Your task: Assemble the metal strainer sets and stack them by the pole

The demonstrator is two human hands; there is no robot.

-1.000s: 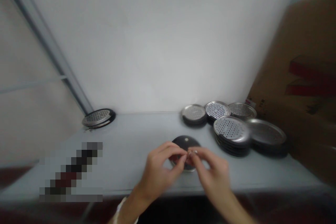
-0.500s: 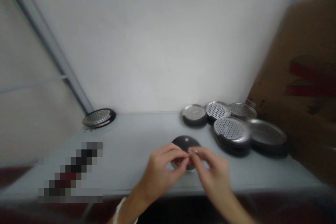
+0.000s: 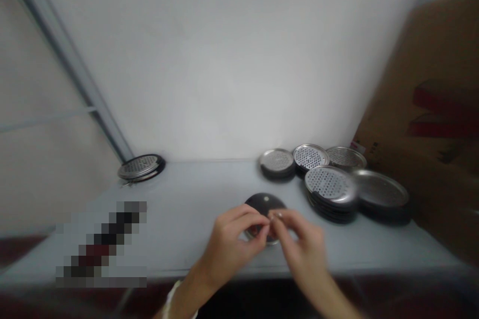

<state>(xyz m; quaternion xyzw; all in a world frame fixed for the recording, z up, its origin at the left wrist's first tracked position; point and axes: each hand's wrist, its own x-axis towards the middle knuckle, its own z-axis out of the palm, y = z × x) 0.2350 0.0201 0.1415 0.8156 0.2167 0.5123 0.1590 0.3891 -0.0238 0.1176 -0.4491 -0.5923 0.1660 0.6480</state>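
Note:
My left hand (image 3: 236, 235) and my right hand (image 3: 302, 239) meet fingertip to fingertip near the table's front edge. Both pinch at the same spot, and whatever lies between the fingers is too small and blurred to name; a pale glint shows by the right fingertips. Just behind and beneath them is a dark round disc (image 3: 262, 203) with a light spot near its far side and a shiny rim at the near side. The hands hide much of its middle.
Stacked round metal graters (image 3: 331, 183) with black rims stand at the right, a shallow metal dish-like disc (image 3: 381, 188) beside them. More graters (image 3: 140, 165) lie at the far left. A cardboard box (image 3: 430, 124) borders the right side. A pixelated patch (image 3: 108, 239) covers something front left.
Almost nothing differs. Both hands keep the same pinch above the dark disc, with only a very slight shift of the right hand.

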